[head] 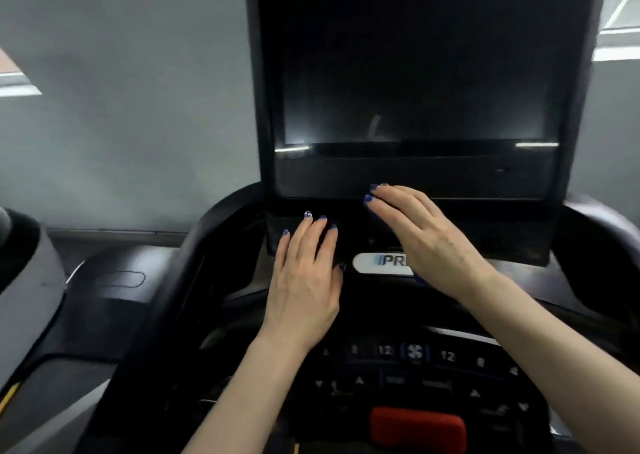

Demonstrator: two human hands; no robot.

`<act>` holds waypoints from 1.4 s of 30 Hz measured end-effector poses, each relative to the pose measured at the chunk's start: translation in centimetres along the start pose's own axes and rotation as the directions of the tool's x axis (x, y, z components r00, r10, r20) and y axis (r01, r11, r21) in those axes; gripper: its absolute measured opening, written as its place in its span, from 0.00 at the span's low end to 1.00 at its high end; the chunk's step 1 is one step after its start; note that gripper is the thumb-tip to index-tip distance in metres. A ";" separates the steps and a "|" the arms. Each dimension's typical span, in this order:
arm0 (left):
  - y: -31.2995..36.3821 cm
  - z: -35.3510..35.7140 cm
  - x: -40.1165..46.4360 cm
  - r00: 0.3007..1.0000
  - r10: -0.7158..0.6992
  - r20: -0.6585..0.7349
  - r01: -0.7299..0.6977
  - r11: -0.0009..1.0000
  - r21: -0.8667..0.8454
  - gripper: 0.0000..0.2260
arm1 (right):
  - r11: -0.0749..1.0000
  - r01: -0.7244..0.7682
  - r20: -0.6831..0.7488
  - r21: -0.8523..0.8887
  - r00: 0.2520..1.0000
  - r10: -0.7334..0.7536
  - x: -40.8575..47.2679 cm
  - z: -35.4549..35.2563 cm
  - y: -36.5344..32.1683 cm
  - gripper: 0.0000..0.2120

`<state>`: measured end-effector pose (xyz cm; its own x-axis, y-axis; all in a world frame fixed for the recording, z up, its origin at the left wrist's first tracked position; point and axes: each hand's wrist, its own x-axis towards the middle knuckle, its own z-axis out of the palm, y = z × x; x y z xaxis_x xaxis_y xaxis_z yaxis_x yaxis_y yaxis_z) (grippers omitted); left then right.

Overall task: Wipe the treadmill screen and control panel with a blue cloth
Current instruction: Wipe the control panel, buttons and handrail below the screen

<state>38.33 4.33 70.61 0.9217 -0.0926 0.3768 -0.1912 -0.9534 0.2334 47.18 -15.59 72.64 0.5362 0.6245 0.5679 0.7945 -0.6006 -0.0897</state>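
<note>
I see the treadmill screen (419, 73) dark and upright ahead of me, filling the upper middle of the view; below it the control panel (412, 367) slopes toward me with its lit numbers, arrows and a fan symbol, all blurred. My left hand (304, 280) lies flat on the black console just under the screen's lower edge, fingers straight and slightly spread, holding nothing; my right hand (426, 239) reaches across beside it, fingers straight and together, palm down near the bottom bezel of the screen. A small sliver of the blue cloth (420, 277) shows under the right wrist, so the cloth sits beneath that palm; I cannot tell whether the thumb pinches it. The right hand covers part of a white logo plate (377, 263), leaving only the first letters readable; a red stop button (417, 429) sits at the near edge of the panel between my forearms. To the left stands a neighbouring grey machine (31, 298); a grey wall (131, 107) rises behind everything, with a bright window (620, 3) at the top right.
</note>
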 end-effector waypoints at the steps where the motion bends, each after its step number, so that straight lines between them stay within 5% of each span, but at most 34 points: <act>1: -2.1 -0.4 -0.5 1.000 -0.021 0.004 0.021 1.000 0.008 0.23 | 1.000 0.022 0.005 0.005 1.000 -0.022 1.4 1.1 -1.4 0.31; 5: -10.5 -1.0 -2.3 0.995 -0.092 0.046 0.089 0.994 0.066 0.24 | 0.995 0.094 0.028 0.044 0.995 -0.096 6.9 6.0 -6.3 0.25; 11: -20.1 0.6 -4.2 0.975 -0.192 0.111 0.177 0.975 0.131 0.27 | 0.991 0.129 0.102 0.042 0.986 -0.133 14.2 14.9 -10.5 0.31; 19: -27.1 2.5 -5.5 0.960 -0.229 0.159 0.200 0.963 0.179 0.28 | 0.992 0.034 0.300 -0.121 0.954 0.004 20.9 23.9 -11.0 0.28; 23: -29.1 3.4 -6.0 0.960 -0.221 0.172 0.189 0.964 0.186 0.29 | 0.972 -0.074 0.361 -0.222 0.920 0.152 22.6 26.6 -10.7 0.36; 28: -29.5 4.0 -6.6 0.949 -0.262 0.178 0.234 0.959 0.162 0.28 | 0.967 -0.192 0.356 -0.165 0.903 0.240 22.8 29.4 -9.8 0.32; 34: -29.6 4.0 -6.6 0.947 -0.262 0.186 0.236 0.960 0.152 0.27 | 0.966 -0.257 0.367 -0.030 0.896 0.249 23.3 31.6 -8.9 0.19; 42: -29.8 2.5 -9.0 0.952 -0.238 0.195 0.217 0.969 0.122 0.27 | 0.992 -0.107 0.472 0.074 0.879 0.060 23.8 32.6 -13.6 0.19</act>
<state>36.55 32.91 58.03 0.9882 0.0828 0.1287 0.0561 -0.9784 0.1989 58.41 23.72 60.72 0.6538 0.7490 0.1075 0.7513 -0.6257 -0.2100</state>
